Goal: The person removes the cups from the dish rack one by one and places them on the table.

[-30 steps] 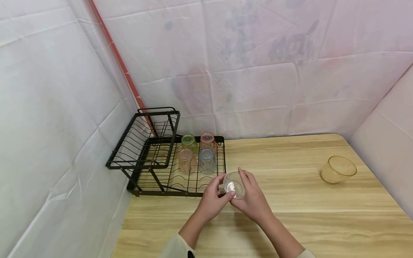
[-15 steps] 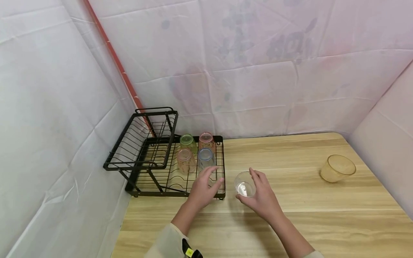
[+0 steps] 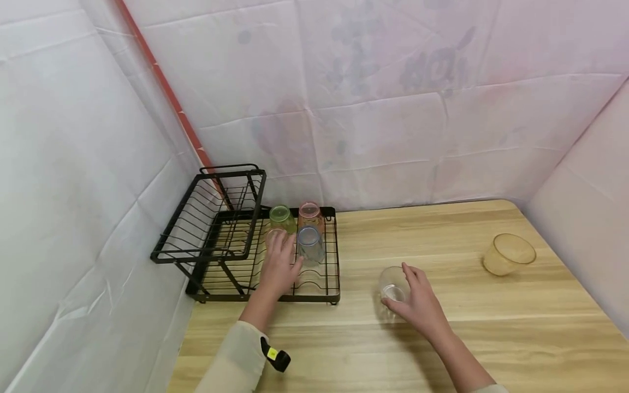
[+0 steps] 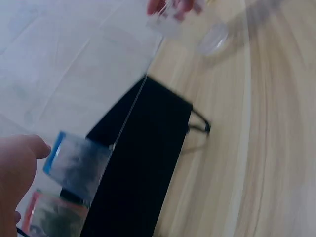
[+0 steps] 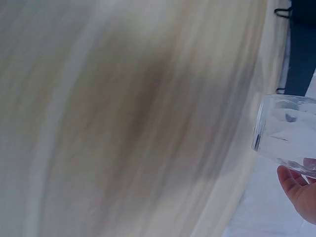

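Observation:
My right hand holds a clear glass over the table, thumb and fingers round its sides. The right wrist view shows that glass close over the wood. My left hand is over the black dish rack, its fingers overlapping a pale pink upturned glass and partly hiding it; the thumb stands apart. Beside it are an upturned blue-rimmed glass, a green glass and another pink glass. In the left wrist view, my left hand reaches beside the blue-rimmed glass.
A yellow glass bowl or cup stands tilted-looking at the table's right side. The rack's upper tier rises at the left. White sheeting walls the back and sides of the wooden table.
Both hands were at the clear glass. My left hand has let go and moved left onto the rack, by the pink glass. The right hand has carried the clear glass rightward.

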The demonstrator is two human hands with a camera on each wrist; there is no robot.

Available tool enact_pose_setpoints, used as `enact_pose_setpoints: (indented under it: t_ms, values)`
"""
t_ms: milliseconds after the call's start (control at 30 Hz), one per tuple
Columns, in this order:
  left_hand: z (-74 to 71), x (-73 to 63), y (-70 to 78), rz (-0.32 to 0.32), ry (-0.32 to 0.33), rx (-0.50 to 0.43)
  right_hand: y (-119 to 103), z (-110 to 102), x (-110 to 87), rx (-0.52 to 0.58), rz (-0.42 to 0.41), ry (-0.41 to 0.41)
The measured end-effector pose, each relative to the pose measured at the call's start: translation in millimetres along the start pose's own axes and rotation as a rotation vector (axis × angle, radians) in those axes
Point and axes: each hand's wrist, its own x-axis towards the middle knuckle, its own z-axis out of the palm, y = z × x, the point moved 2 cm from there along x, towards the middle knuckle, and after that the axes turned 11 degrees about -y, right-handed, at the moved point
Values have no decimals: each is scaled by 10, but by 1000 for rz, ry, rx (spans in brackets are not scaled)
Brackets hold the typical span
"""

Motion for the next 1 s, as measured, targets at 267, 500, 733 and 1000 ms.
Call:
enact_pose_setpoints:
  t_ms: [267, 500, 733, 1000]
  values:
    - [-2, 71, -264, -94, -40, 34, 174, -70, -16, -12, 2, 40]
    - [29, 147, -344, -160, -93, 86, 309, -168, 28, 10, 16, 74]
    - [45, 185, -364, -171, -75, 132, 469, -315, 72, 18, 79, 68]
    - [48, 202, -340, -150, -29, 113, 697, -506, 117, 19, 125, 90]
